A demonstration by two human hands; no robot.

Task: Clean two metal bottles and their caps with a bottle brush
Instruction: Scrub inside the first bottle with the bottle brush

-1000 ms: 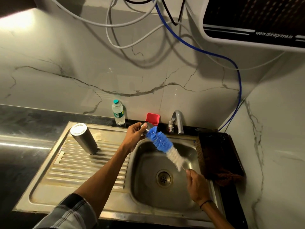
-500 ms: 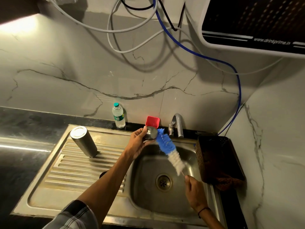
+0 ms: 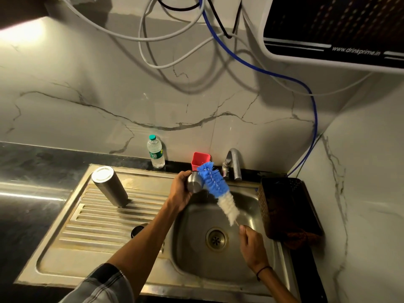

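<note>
Cap [image 3: 193, 185] scrubbed over sink [image 3: 251, 206]
Gripped in left hand [image 3: 180, 191]; brush [image 3: 215, 188] pinched by right hand [image 3: 251, 243]. Best kept turning against blue bristles.

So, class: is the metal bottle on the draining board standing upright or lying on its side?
Upright. The metal bottle stands on one end on the ribbed draining board, its flat round end facing up, apart from both hands.
</note>
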